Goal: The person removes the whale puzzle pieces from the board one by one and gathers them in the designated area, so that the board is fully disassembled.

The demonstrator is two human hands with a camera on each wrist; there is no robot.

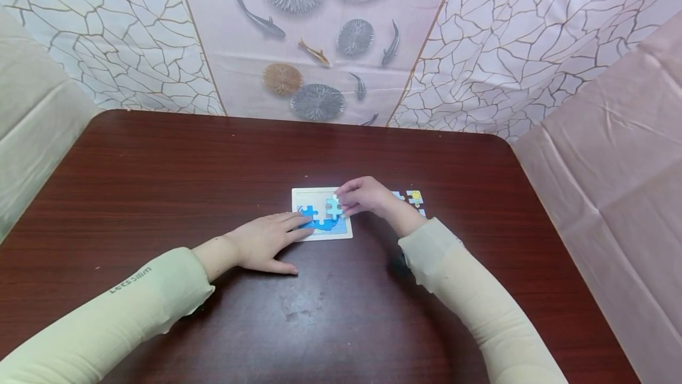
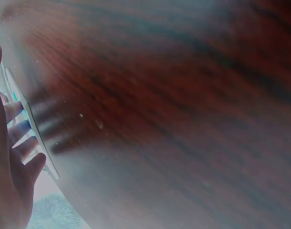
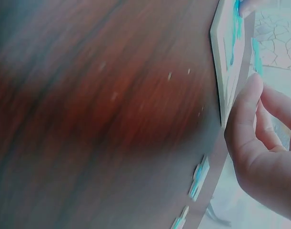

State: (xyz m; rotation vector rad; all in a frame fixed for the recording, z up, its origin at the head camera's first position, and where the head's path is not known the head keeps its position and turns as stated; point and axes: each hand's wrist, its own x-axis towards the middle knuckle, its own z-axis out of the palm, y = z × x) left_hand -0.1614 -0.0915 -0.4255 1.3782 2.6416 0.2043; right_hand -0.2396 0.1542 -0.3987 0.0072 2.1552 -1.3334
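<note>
A white-framed jigsaw board point(image 1: 348, 234) lies on the dark table, with blue picture pieces point(image 1: 326, 225) along its lower part. My right hand point(image 1: 367, 197) pinches a light-blue jigsaw piece point(image 1: 334, 207) between thumb and fingers over the board's right half. In the right wrist view the held piece point(image 3: 256, 56) stands out beyond the fingertips, above the board. My left hand point(image 1: 270, 239) lies with fingers spread, its fingertips resting on the board's left side and the blue pieces there. The left wrist view shows those straight fingers point(image 2: 22, 128) across the board's edge.
Several loose jigsaw pieces point(image 1: 415, 197) lie on the table to the right of the board, partly hidden behind the right wrist. A patterned cloth point(image 1: 319, 35) hangs behind the table's far edge, and plain pale cloth point(image 1: 613, 135) borders the right side.
</note>
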